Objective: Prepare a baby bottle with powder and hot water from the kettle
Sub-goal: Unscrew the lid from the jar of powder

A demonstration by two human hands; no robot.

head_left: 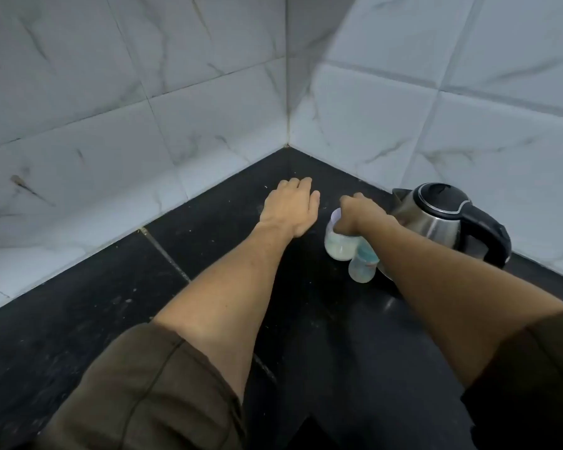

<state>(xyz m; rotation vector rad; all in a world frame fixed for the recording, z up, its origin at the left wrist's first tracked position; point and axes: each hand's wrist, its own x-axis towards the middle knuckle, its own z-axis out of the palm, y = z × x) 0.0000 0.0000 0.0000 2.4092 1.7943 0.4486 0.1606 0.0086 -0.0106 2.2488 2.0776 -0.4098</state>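
Observation:
A clear plastic cup (338, 246) with whitish powder in its bottom stands on the black counter (208, 287). My right hand (358, 214) grips the cup's rim from above, fingers curled over it. A baby bottle (362, 266) with a teal part stands just in front of the cup, partly hidden under my right forearm. A steel kettle (436, 219) with a black lid and handle sits to the right, against the wall. My left hand (291, 206) rests flat, palm down, on the counter left of the cup, holding nothing.
White marble-look tiled walls (143, 125) meet in a corner behind the hands. The counter runs from that corner toward me, with a grout seam (166, 251) crossing it on the left. Olive sleeves cover both my upper arms.

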